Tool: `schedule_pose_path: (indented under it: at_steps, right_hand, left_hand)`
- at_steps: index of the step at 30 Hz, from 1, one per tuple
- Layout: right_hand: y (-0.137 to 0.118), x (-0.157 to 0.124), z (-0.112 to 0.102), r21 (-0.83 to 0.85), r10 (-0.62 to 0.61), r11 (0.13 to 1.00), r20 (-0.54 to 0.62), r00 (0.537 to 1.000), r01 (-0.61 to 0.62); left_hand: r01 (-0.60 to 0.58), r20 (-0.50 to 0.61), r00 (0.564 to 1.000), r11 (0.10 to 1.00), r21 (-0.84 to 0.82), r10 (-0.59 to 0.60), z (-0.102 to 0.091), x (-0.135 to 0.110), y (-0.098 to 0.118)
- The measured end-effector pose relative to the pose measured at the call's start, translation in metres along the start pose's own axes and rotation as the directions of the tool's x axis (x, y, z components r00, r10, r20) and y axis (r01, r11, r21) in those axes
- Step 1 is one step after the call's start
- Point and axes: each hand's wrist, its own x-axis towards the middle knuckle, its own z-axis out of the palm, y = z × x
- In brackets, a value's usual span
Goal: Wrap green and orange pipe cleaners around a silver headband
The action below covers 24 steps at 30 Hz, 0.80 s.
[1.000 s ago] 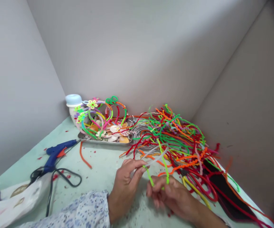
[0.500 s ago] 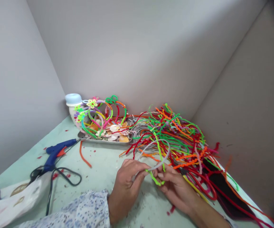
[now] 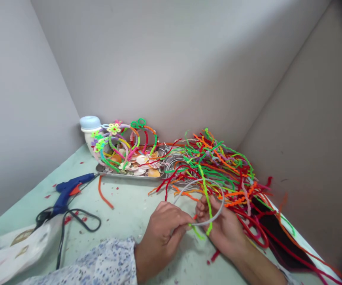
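Observation:
My left hand (image 3: 166,233) pinches one end of a thin pale grey headband (image 3: 220,190) between thumb and fingers. A lime green pipe cleaner (image 3: 205,188) is attached near that end. A short part of it hangs below the band, and a long part stands up across the hoop. Behind the hoop is my right hand (image 3: 222,229), palm toward me, with fingers loosely curled. The pipe cleaner crosses in front of its palm, and I see no firm grip on it.
Colourful pipe cleaners (image 3: 227,158) lie heaped at the back right beside coiled wire (image 3: 176,158). Red-handled scissors (image 3: 261,233) lie near my right wrist. Wrapped headbands (image 3: 135,138) stand in a metal tray (image 3: 129,177) of shells. A blue glue gun (image 3: 67,190), its cord and a plastic bag (image 3: 31,249) are left.
My right hand has let go near the band's end and sits behind the hoop. The headband has shifted right and slightly down, and the lime pipe cleaner hangs differently.

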Motion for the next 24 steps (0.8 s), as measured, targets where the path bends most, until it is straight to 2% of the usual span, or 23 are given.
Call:
schedule_pose_path:
  at_steps: [3,9,12,17,24]
  right_hand:
    - [-0.002,0.004,-0.001,-0.028,-0.072,0.997,-0.068,0.995,0.07]
    - [0.004,-0.001,0.0,-0.146,-0.108,0.984,-0.024,0.994,0.103]
    - [0.008,-0.003,0.002,-0.196,-0.113,0.975,-0.018,0.993,0.107]
    - [0.015,-0.002,0.001,-0.293,-0.07,0.952,0.059,0.996,0.085]
    - [0.012,-0.007,0.002,-0.294,-0.086,0.949,0.116,0.99,0.117]
  left_hand:
    - [-0.025,0.019,0.999,1.0,0.001,0.025,0.002,-0.001,0.0]
    - [0.021,0.027,0.999,1.0,0.014,-0.021,0.0,-0.001,0.0]
    - [0.039,-0.01,0.999,0.999,0.019,-0.038,0.0,0.0,-0.001]
    - [0.066,-0.058,0.996,0.998,0.015,-0.065,-0.001,-0.002,-0.003]
    - [0.146,-0.166,0.976,0.989,0.031,-0.139,-0.001,-0.003,-0.011]
